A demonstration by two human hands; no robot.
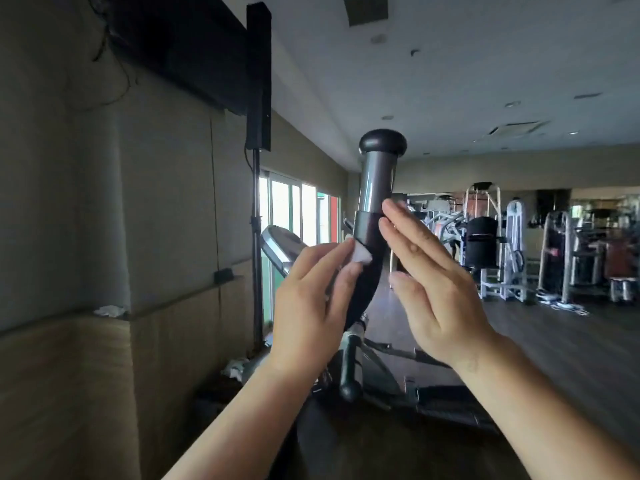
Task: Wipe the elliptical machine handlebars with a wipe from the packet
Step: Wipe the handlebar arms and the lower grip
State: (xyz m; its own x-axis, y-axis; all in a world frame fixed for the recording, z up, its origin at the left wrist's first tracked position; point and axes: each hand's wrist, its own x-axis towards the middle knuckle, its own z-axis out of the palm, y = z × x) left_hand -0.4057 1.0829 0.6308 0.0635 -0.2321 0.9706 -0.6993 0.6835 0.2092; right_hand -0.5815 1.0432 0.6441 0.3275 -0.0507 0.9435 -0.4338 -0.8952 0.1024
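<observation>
A dark curved handlebar (375, 188) of the elliptical machine rises in front of me, with a grey metal sleeve and a round black cap on top. My left hand (311, 299) presses a small white wipe (464, 253) against the handlebar's left side, just below the grey sleeve. My right hand (433, 285) is held flat with straight fingers on the handlebar's right side, its fingertips at the sleeve's lower edge; I cannot tell if it touches. The packet is not in sight.
A padded wall with a ledge (114, 311) runs along the left, with a crumpled white tissue on it. A dark screen on a pole (258, 77) stands behind the handlebar. Another machine's console (282, 245) sits beyond. Gym machines (491, 244) fill the far right.
</observation>
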